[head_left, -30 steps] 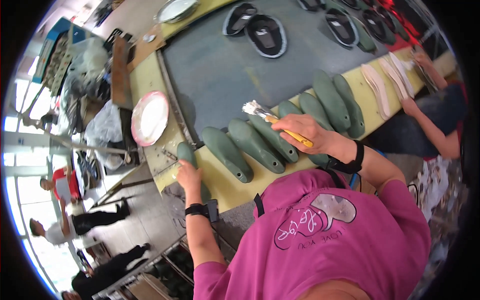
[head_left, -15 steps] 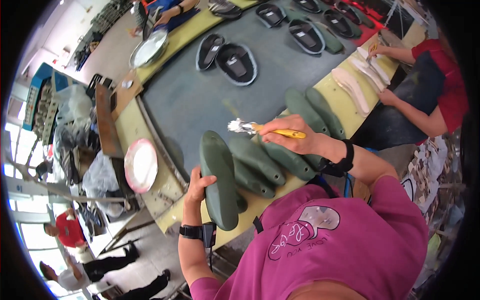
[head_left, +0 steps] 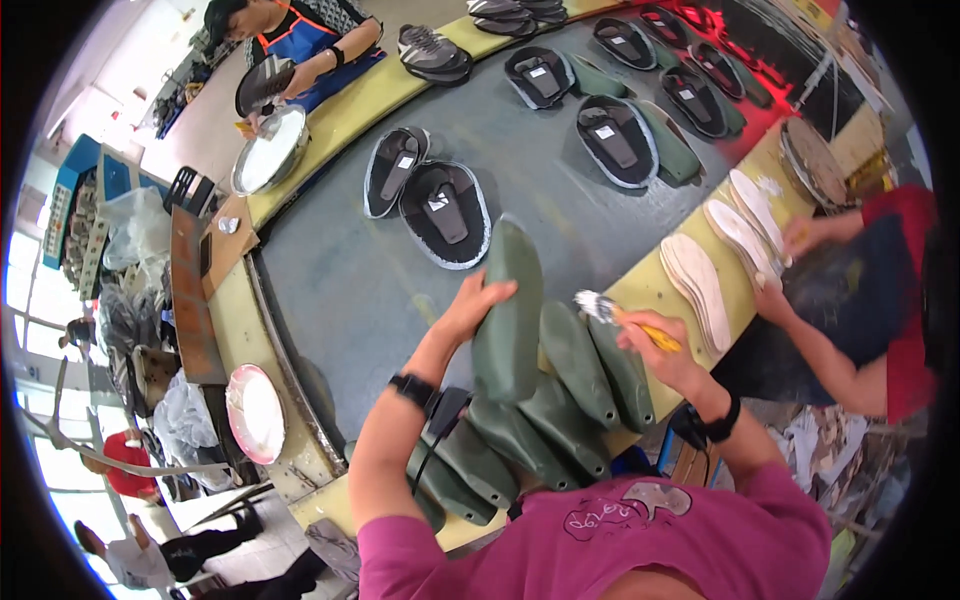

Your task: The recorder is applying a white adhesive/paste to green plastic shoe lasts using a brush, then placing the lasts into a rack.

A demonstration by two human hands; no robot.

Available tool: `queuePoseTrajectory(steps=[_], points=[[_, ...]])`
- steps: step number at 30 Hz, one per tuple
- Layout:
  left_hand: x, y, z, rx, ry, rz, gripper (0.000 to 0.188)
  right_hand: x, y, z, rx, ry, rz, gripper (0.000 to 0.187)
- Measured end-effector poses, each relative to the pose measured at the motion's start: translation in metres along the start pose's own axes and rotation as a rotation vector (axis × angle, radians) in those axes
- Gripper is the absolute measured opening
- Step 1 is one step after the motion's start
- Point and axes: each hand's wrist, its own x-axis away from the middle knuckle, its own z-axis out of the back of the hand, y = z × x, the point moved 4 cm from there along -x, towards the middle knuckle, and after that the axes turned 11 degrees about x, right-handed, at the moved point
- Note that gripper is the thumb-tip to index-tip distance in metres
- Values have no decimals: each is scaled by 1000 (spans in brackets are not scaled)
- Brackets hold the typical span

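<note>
My left hand point(head_left: 478, 306) is wrapped round the side of a green shoe last point(head_left: 508, 330), raised and tilted over several others. In my right hand point(head_left: 660, 355) is a brush point(head_left: 650, 336) with a yellow handle, its bristles point(head_left: 596, 305) loaded with thick white paste. The bristles point left toward the held last, with a gap between them. Several more green lasts point(head_left: 575, 365) lie in a row along the yellow near edge, some with a hole at one end. A shoe upper point(head_left: 447, 215), dark inside with a pale rim, lies just beyond my left hand.
A pink-rimmed bowl point(head_left: 257, 412) of white paste stands at left. The grey belt point(head_left: 340, 290) carries several shoe uppers, some beside green lasts. At right, a co-worker in red handles pale soles point(head_left: 697, 290). Across the belt, another co-worker holds a shoe near a white-filled bowl point(head_left: 270, 150).
My left hand has carried the green last up and to the right, farther over the belt. My right hand and brush have moved right and nearer to me. The view has shifted.
</note>
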Motion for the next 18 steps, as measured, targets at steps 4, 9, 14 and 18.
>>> queuePoseTrajectory(steps=[4, 9, 14, 18], points=[[-119, -5, 11, -48, 188, -80, 54, 11, 16, 27, 48, 36, -54, 13], [-210, -19, 37, -677, 532, -231, 76, 17, 30, 32, -12, 22, -123, 11], [-179, -36, -31, -970, 519, -456, 85, 0, 31, 39, 1, 10, -154, 14], [-176, -56, -28, -1303, 278, -478, 88, -17, 28, 38, -4, -9, -169, 13]])
